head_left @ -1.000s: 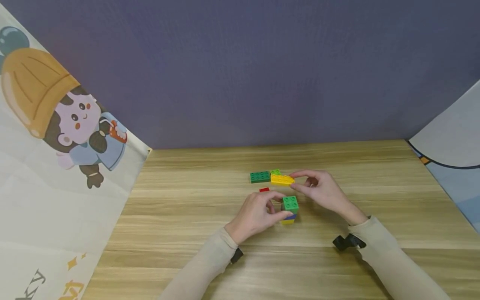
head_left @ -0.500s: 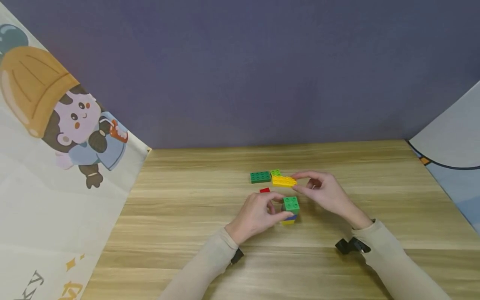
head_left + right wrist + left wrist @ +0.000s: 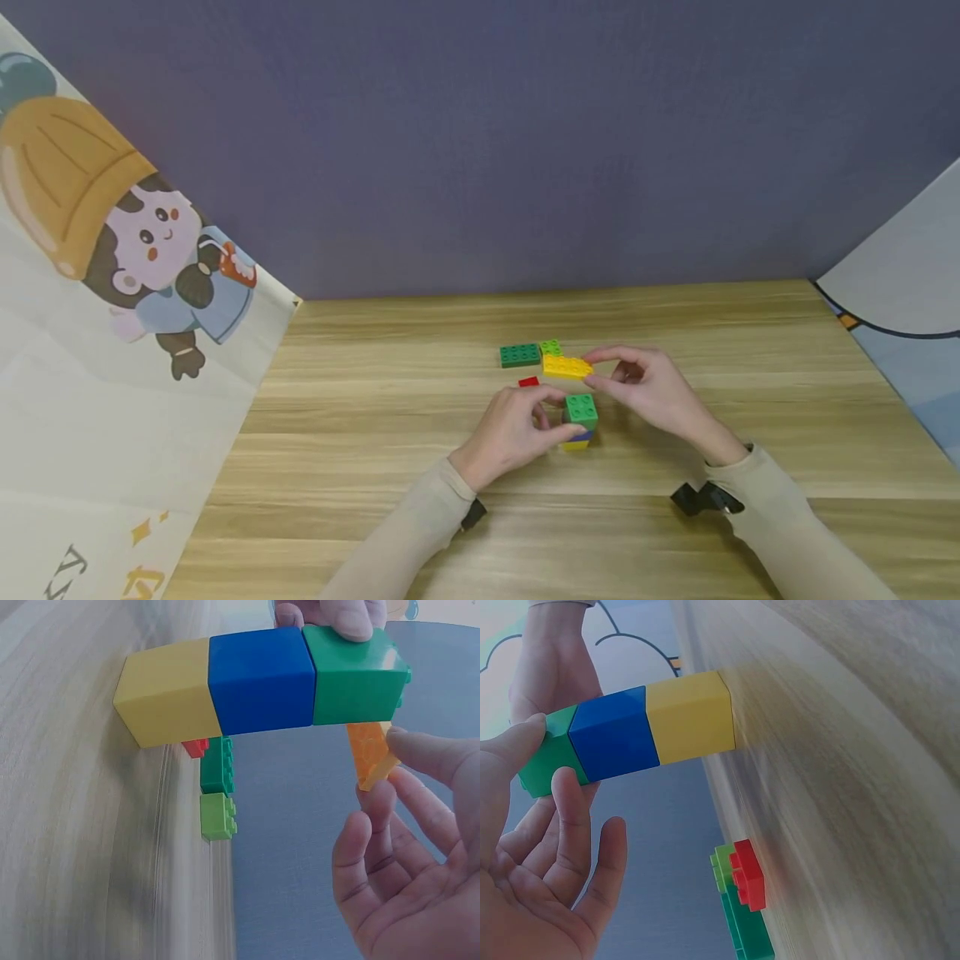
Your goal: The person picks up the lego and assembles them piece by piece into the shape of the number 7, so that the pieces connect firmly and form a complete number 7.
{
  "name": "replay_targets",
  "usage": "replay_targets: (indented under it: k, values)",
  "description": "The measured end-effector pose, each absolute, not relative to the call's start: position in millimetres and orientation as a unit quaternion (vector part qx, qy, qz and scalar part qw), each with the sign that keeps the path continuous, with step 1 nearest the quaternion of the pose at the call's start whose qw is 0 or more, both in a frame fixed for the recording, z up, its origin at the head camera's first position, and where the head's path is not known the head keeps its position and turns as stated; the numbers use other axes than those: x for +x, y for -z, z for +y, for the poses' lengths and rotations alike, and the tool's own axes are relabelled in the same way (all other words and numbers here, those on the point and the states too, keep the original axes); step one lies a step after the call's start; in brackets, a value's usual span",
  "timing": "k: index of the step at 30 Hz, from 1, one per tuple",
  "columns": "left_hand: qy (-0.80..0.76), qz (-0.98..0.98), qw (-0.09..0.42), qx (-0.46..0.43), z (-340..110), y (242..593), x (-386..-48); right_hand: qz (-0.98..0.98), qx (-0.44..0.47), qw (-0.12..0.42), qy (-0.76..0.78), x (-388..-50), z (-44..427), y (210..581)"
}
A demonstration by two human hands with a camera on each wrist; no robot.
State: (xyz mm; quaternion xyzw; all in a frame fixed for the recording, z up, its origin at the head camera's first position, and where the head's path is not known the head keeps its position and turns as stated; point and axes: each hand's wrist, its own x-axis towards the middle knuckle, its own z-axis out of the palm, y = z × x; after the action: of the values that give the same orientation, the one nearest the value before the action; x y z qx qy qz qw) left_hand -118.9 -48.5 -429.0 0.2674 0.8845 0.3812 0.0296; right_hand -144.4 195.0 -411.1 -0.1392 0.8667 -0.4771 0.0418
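Observation:
A tower of three toy bricks, green point(image 3: 581, 407) over blue point(image 3: 615, 733) over yellow point(image 3: 690, 718), stands upright on the table. My left hand point(image 3: 513, 435) pinches its green top brick between thumb and fingers. Behind the tower, my right hand point(image 3: 654, 392) grips the right end of a long yellow studded brick point(image 3: 566, 367) by thumb and index finger. In the right wrist view that brick point(image 3: 367, 750) appears orange, up at about the height of the green brick and partly hidden behind it. Its studs face up in the head view.
On the wooden table point(image 3: 360, 400), a long dark green brick point(image 3: 519, 356) and a small lime brick point(image 3: 551, 347) lie at the back. Nearer, a red brick point(image 3: 528, 382) is partly covered by my left hand. A dark blue-grey wall point(image 3: 525, 167) rises behind the table.
The right hand has shifted slightly towards me and to the right, carrying the yellow brick with it. The left hand and the tower stay nearly still.

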Motion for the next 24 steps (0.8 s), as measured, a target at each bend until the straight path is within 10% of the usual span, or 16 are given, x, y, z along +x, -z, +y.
replay_targets:
  k: [24]
  values:
    - [-0.394,0.880,0.029,0.264,-47.6,433.3,-119.8,0.832,-0.160,0.033,0.530,-133.8,199.7,408.7]
